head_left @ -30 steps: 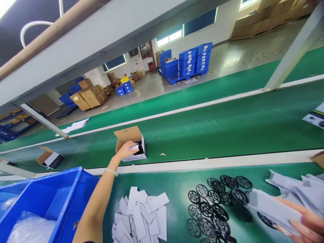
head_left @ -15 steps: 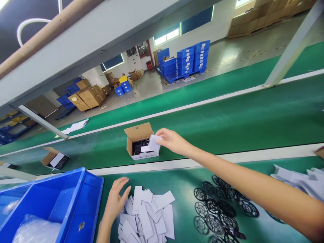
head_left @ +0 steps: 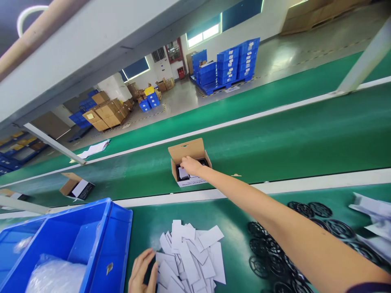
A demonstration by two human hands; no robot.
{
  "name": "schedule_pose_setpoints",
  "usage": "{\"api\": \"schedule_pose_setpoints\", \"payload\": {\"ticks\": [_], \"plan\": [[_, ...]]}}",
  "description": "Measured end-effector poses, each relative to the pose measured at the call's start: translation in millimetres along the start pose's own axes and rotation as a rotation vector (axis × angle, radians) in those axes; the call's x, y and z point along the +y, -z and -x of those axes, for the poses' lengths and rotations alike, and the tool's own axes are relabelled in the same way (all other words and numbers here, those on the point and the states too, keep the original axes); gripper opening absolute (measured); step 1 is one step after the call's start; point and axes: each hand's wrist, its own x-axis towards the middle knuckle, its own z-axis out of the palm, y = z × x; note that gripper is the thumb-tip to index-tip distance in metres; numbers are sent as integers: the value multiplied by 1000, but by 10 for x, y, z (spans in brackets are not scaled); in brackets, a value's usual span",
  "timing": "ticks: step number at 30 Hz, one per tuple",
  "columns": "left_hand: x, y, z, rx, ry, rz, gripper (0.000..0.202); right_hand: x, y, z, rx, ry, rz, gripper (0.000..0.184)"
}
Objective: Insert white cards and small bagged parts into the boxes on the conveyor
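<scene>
My right hand [head_left: 191, 166] reaches into an open cardboard box [head_left: 193, 183] on the green conveyor. Its fingers are bent and closed at the folded white paper [head_left: 182, 172], which lies over black contents in the box; the fingertips are partly hidden. The box's brown lid stands raised at the back. My left hand [head_left: 143, 272], holding nothing, has its thumb apart from its fingers beside the left edge of a pile of white paper pieces [head_left: 189, 260] on the green work surface.
A blue bin [head_left: 119, 240] with clear plastic bags stands at the left. Black spoked discs [head_left: 275, 260] lie to the right under my forearm, with white sheets [head_left: 374, 211] beyond. Another open box [head_left: 77, 187] sits farther left on the conveyor. A slanted post [head_left: 363, 61] rises at right.
My right hand has lowered the white paper into the box. The box appears farther right in view. My left hand has come down and closer to the paper pile.
</scene>
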Motion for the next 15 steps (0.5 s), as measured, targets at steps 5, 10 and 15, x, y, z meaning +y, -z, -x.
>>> {"api": "schedule_pose_setpoints", "payload": {"ticks": [5,10,15], "plan": [[683,-460,-277,-425,-179,-102,26,50,110,241,24,64,154,25],[1135,-1115,-328,-787,-431,-489,59,80,336,957,78,144,174,26],[1264,-1323,-342,-922,-412,-573,51,318,424,2084,68,186,45,18]]}}
